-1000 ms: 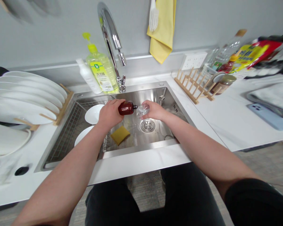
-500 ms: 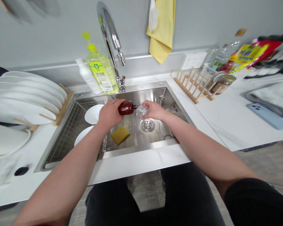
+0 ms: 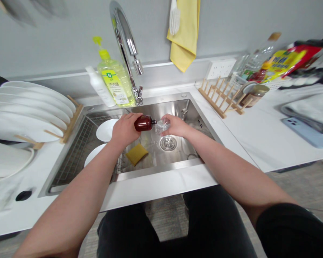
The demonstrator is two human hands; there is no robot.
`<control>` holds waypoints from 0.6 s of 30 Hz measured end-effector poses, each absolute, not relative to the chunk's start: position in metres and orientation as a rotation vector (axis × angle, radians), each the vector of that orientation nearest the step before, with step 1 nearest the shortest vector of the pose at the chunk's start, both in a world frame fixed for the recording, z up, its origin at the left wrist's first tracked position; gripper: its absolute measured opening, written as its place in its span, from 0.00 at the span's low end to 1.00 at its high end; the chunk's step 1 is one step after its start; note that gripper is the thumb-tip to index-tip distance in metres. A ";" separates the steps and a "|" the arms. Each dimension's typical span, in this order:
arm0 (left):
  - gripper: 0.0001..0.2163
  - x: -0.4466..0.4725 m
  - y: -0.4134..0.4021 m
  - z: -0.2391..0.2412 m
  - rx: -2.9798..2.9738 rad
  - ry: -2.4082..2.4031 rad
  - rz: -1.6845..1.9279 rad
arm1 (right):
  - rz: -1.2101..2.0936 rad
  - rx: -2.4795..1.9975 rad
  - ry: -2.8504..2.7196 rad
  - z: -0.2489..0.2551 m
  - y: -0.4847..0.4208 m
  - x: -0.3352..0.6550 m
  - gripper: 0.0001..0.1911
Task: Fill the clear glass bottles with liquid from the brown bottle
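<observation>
My left hand (image 3: pixel 126 129) is closed round a dark red-brown bottle (image 3: pixel 144 123), tipped on its side with its narrow black neck pointing right. That neck meets the mouth of a small clear cup (image 3: pixel 162 127), which my right hand (image 3: pixel 174 125) grips from the right. Both are held over the sink (image 3: pixel 156 172). Whether liquid flows between them I cannot make out. Below the bottle a yellow sponge (image 3: pixel 137 154) lies in the basin, left of the drain (image 3: pixel 168 143). Two white dishes (image 3: pixel 106 130) rest in the wire rack beside my left forearm.
Behind the sink stand a chrome faucet (image 3: pixel 125 39), a green dish soap bottle (image 3: pixel 114 84) and a white bottle (image 3: pixel 99 86). White plates (image 3: pixel 29 114) fill a rack at left. A wooden rack (image 3: pixel 220 98), a jar (image 3: pixel 255 96) and a blue phone (image 3: pixel 307 132) are at right.
Hardly anything differs. Both hands keep the bottle and the clear cup in the same position, and the view has shifted very slightly.
</observation>
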State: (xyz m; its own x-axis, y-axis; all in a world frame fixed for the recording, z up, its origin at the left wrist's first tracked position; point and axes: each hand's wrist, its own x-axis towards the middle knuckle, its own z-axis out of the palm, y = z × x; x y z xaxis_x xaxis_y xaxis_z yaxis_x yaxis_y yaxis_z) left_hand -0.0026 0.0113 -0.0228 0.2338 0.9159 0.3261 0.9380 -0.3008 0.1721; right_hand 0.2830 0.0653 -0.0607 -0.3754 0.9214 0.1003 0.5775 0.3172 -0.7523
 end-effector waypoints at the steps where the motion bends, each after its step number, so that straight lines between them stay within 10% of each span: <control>1: 0.32 -0.003 0.011 -0.023 -2.417 -1.819 -0.573 | 0.858 -1.320 -2.063 -0.061 0.066 0.283 0.34; 18: 0.34 -0.004 0.012 -0.024 -2.423 -1.798 -0.567 | 0.845 -1.320 -2.073 -0.061 0.066 0.284 0.35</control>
State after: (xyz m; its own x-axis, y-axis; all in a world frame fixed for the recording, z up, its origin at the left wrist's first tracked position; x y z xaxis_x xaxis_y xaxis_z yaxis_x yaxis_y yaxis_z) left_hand -0.0042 0.0122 -0.0237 0.2465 0.9102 0.3329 0.9366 -0.3120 0.1595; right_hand 0.2835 0.0655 -0.0612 -0.3773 0.9201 0.1054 0.5846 0.3249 -0.7434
